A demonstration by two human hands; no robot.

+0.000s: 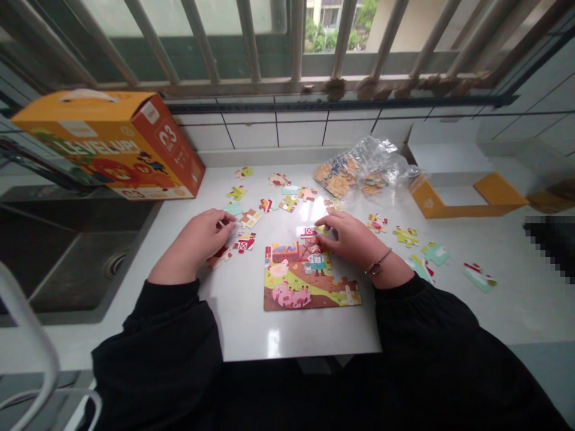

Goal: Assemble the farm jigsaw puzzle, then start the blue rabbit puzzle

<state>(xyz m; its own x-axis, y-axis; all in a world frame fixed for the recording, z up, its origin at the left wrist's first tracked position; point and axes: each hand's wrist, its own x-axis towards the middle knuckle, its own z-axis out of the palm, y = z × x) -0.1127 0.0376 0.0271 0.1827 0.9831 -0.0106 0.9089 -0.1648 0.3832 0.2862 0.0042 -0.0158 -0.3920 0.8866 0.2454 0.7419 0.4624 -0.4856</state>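
Note:
A partly joined jigsaw puzzle [294, 278] lies flat on the counter, showing a pink pig, a hen and a figure in a teal apron. My right hand [353, 239] is at its upper right edge, thumb and fingertips closed around a small yellow-green puzzle piece [321, 230]. Left of the puzzle, my left hand [209, 236] rests low with curled fingers, thumb and fingertips together; whatever is between them is hidden. Close to it lie a red barn piece [245, 242], a brown-and-white piece [250, 218] and a teal piece [232, 208].
Loose pieces lie behind the puzzle and to its right, among them a green piece [405, 236]. A clear bag of pieces [354, 170] and an open orange-and-white box [467, 203] stand behind. At left are an orange carton [112, 146] and a dark sink [67, 257].

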